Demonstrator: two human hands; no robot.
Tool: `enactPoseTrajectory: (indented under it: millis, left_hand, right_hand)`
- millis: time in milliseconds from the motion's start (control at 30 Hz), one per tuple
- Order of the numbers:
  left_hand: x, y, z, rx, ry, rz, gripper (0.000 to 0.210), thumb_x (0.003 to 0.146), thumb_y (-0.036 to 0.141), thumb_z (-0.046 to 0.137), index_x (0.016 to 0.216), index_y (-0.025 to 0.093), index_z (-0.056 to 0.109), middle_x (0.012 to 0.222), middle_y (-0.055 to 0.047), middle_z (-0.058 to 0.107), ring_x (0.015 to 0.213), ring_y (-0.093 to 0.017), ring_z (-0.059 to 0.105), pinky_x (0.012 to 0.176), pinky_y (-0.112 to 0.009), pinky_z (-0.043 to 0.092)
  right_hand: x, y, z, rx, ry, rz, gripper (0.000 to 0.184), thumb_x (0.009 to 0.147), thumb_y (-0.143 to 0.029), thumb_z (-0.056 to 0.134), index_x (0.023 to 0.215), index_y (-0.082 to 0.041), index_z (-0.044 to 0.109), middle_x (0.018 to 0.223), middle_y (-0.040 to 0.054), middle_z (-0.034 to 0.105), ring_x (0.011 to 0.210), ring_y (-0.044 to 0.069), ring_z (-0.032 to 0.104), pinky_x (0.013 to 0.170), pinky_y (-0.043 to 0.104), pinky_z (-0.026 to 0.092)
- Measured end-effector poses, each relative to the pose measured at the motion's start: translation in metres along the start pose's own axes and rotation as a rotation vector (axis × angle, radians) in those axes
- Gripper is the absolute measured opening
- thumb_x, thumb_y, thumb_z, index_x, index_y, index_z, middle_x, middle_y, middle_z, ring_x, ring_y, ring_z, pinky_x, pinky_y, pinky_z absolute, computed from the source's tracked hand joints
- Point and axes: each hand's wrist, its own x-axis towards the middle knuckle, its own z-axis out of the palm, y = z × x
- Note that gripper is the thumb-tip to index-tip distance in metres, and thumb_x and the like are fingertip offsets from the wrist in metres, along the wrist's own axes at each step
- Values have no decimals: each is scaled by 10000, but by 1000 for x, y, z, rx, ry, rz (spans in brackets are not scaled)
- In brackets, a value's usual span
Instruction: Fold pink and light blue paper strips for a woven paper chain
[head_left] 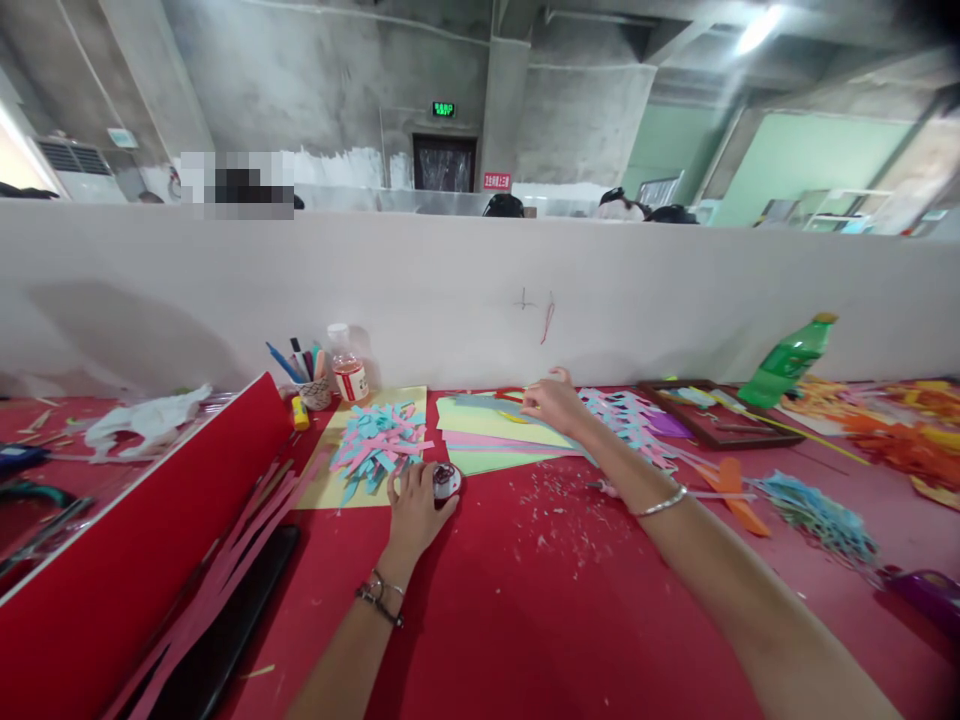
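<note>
On the red table [525,600], the left hand [411,512] rests with fingers closed around a small tape roll [445,480] beside the strip pile [379,448]. The right hand [551,402] lies spread, fingers apart, on the paper stack [495,440]. Risk: a forearm sweep could scatter loose strips or shift the sheets.
</note>
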Motion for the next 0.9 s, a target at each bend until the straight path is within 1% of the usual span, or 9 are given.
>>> enactPoseTrajectory:
  millis: [100,200,333,367,467,533,600,767,900]
  left_hand:
    - [2,6,-5,-43,44,-27,570,680,396,523,1165,153,350,1201,-154,390,1135,-267,326,955,-463,155]
    - [-1,18,-33,-154,198,-47,662,708,399,500,1237,132,205,1247,-178,305,1178,-269,260,920,-437,246]
    - [-23,32,-87,-193,423,149,693,710,378,518,1243,156,136,1228,-170,281,1164,-263,276,919,-413,272]
    - [-30,33,-96,-149,386,237,641,716,364,516,1233,186,181,1224,-147,295,1156,-263,285,920,-410,268]
    - [-54,35,-104,-21,18,450,468,752,293,479,1187,234,316,1212,-83,363,1129,-242,326,911,-371,291]
    - [-67,34,-96,3,-217,469,392,760,252,464,1142,219,382,1168,-68,424,1081,-220,384,866,-330,347]
    - [-78,32,-87,12,-371,441,295,764,217,454,1059,215,453,1065,-56,499,984,-200,462,777,-299,406]
    - [-88,27,-87,25,-500,440,193,791,192,423,931,255,540,913,-21,559,854,-176,515,687,-273,422]
    - [-87,25,-96,-87,-508,374,236,799,361,400,974,275,532,1012,-30,522,879,-164,503,699,-242,420]
  right_hand:
    - [-9,-17,-36,-62,96,-81,187,813,-232,404,741,-151,557,773,48,591,746,149,482,782,291,230]
    - [-30,-45,-59,-194,195,-234,233,837,-172,335,746,-157,549,749,49,562,756,158,457,806,300,232]
    - [-67,-89,-45,-205,193,-355,299,830,-74,281,738,-156,553,716,59,550,752,169,450,828,341,239]
    - [-77,-100,-34,-184,167,-392,300,830,-73,281,743,-152,556,723,66,552,754,173,452,805,340,263]
    - [-108,-132,3,-79,57,-447,274,838,-108,303,770,-138,566,735,78,560,746,181,466,690,324,329]
    - [-127,-148,23,41,-62,-452,236,835,-131,328,809,-138,562,785,84,569,750,177,477,633,302,350]
    - [-143,-156,33,165,-164,-401,229,836,-159,334,808,-149,560,782,70,573,715,163,485,600,283,363]
    - [-157,-141,30,343,-198,-274,287,789,-377,428,986,-192,525,933,50,552,839,157,489,697,255,385]
    - [-154,-122,27,461,-263,-162,513,736,-327,509,1213,-218,355,1162,79,442,1040,201,402,840,309,316]
